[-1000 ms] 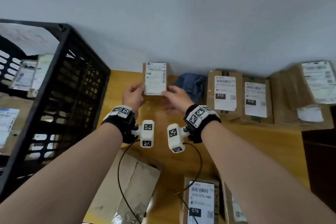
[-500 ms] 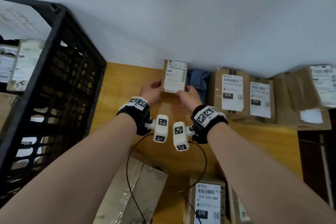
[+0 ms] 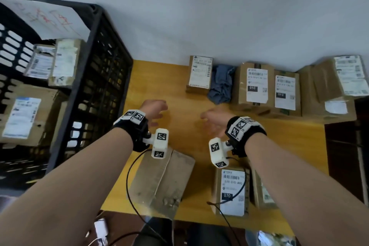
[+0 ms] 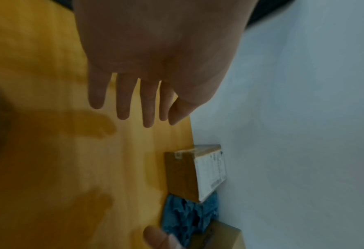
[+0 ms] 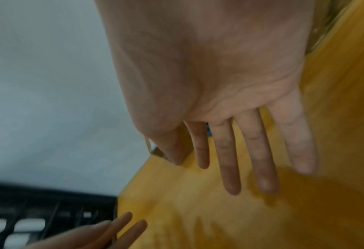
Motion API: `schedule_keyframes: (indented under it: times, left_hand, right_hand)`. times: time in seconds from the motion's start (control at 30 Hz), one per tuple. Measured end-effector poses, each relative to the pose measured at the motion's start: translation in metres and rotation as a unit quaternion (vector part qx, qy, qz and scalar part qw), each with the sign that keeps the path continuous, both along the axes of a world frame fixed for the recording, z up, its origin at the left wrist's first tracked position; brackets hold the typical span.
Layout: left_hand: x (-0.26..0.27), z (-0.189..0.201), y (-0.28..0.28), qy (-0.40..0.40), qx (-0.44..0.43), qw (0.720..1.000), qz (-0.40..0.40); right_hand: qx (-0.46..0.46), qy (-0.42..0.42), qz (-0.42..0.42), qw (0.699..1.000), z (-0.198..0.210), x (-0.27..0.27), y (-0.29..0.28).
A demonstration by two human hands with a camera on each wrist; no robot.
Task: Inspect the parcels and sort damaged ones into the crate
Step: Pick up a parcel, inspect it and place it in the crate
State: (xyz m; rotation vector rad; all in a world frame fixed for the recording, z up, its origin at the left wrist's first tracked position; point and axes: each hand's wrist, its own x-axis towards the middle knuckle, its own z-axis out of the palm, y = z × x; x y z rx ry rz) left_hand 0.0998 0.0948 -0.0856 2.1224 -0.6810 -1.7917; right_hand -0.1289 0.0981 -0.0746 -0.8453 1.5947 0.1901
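Cardboard small parcel [image 3: 199, 74]: light, stiff, grip by long edges | left hand [image 3: 153, 109], right hand [image 3: 214, 124]: my fingers [image 4: 123, 101] spread, empty | crate [image 3: 103, 86] left

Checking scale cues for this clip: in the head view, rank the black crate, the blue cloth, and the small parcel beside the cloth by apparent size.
1. black crate, by far the largest.
2. and 3. small parcel and blue cloth look alike in extent; not ranked. They lie side by side against the wall.

"010" on black tags of two parcel labels [image 3: 257, 85] [image 3: 284, 92] at the back, "070" and "070-070-A80" on near parcel label [image 3: 232, 191], rest too blurry
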Motion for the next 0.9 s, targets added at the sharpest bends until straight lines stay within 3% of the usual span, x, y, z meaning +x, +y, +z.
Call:
schedule_keyframes:
  times: [0.07, 0.23, 0.33, 0.5, 0.6, 0.73, 0.9]
  left_hand:
    - [0.010, 0.010, 0.021, -0.007, 0.044, 0.998, -0.037]
    - [0.029, 0.018, 0.060, -0.041, 0.149, 0.980, -0.127]
    - [0.035, 0.012, 0.071, -0.020, 0.166, 0.978, -0.125]
    - [0.041, 0.028, 0.068, -0.001, 0.119, 0.990, -0.069]
    - [0.045, 0.054, 0.060, 0.011, 0.076, 0.996, -0.036]
    - [0.046, 0.116, 0.041, 0.014, -0.037, 0.999, -0.005]
    - [0.052, 0.233, 0.015, 0.035, -0.170, 0.983, 0.055]
  right_hand:
    - [0.017, 0.005, 0.063, 0.998, 0.000, 0.007, 0.022]
    - [0.113, 0.012, 0.066, 0.991, -0.013, 0.029, 0.069]
    - [0.106, 0.001, 0.024, 0.994, -0.014, 0.040, 0.075]
    - [0.041, 0.017, -0.096, 0.994, 0.009, 0.051, 0.060]
    - [0.007, 0.017, -0.089, 0.996, 0.041, 0.057, 0.046]
    - [-0.122, 0.025, -0.061, 0.990, 0.114, 0.068, 0.022]
    - [-0.285, -0.024, -0.185, 0.940, 0.227, 0.074, 0.000]
